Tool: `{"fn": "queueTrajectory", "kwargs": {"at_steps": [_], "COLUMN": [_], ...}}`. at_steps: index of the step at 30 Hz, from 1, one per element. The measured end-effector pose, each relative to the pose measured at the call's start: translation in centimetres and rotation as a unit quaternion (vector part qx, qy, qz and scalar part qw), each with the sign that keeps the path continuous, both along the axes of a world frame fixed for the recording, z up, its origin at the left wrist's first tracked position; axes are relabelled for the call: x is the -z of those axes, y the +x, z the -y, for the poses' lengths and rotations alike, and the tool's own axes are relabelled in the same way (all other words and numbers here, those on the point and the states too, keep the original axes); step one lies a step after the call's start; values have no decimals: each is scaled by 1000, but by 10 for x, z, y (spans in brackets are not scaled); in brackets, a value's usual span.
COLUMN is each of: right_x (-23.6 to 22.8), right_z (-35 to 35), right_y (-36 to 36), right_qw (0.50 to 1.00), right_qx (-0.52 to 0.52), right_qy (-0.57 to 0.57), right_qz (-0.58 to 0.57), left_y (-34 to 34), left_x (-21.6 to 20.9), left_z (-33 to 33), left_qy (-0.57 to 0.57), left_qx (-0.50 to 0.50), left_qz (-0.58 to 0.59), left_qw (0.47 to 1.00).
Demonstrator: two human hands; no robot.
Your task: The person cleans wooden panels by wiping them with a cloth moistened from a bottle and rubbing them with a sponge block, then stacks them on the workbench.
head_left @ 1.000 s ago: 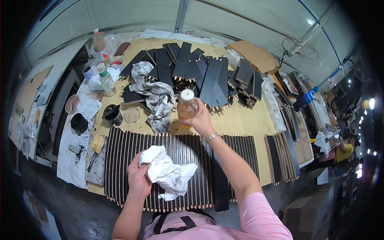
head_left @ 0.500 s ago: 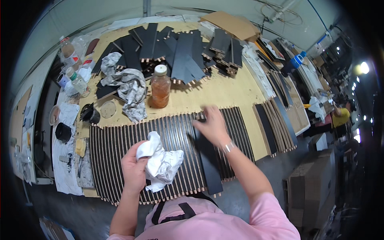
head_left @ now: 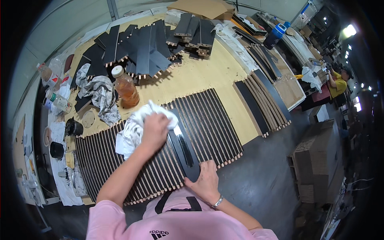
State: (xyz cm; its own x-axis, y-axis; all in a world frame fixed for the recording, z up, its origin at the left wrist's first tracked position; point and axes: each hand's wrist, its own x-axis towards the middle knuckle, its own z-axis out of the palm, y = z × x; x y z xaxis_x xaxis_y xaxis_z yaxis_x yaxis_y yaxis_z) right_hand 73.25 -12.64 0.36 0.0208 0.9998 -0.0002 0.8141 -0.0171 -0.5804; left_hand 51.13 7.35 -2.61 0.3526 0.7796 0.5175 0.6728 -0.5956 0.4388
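My left hand (head_left: 155, 130) is closed on a crumpled white cloth (head_left: 134, 130) and presses it onto the far end of a flat black board (head_left: 191, 171). A wet, glossy dark streak runs along the board's face below the cloth. At the board's near end my right hand (head_left: 207, 182) grips it, thumb on one side and fingers on the other. The board lies flat on a row of black slats (head_left: 214, 124) standing on edge side by side, with light wooden pegs showing at their ends. The cloth hides the board's far end.
A bottle of amber liquid (head_left: 127, 90) stands beyond the row, near a stained rag (head_left: 102, 96) and a black cup (head_left: 74, 127). Black boards (head_left: 148, 52) are heaped at the back. More boards (head_left: 260, 104) lie to the right. A person in yellow (head_left: 339, 84) is farther right.
My left hand has moved the cloth forward and right onto the board. My right hand has come from the row's far edge to grip the board's near end. The view has shifted.
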Motion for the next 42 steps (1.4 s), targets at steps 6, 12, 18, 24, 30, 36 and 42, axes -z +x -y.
{"fn": "queueTrajectory", "kwargs": {"at_steps": [6,12,18,24,30,36,42], "right_x": [0,-4,-11,-29,-20,7,26], "right_z": [-3,-3,-4,3,15,31,39], "right_y": [8,10,10,21,38,44,53], "right_qw": [1000,1000,999,999,604,442,433], "right_qx": [12,0,-11,-4,160,63,114], "right_qy": [-7,2,-17,-42,-302,-382,-342], "right_qz": [0,14,35,-8,-720,-809,-826], "left_y": [29,18,23,-35,59,48,71], "left_x": [-1,12,26,-6,-78,7,-1], "left_z": [78,26,37,-61,134,-13,77], "left_qy": [-120,-25,-106,-87,-137,-132,-114], "left_qx": [99,-34,24,-193,178,-33,60], "left_qz": [51,-59,48,92,109,118,41], "left_qw": [986,997,993,973,968,984,991]}}
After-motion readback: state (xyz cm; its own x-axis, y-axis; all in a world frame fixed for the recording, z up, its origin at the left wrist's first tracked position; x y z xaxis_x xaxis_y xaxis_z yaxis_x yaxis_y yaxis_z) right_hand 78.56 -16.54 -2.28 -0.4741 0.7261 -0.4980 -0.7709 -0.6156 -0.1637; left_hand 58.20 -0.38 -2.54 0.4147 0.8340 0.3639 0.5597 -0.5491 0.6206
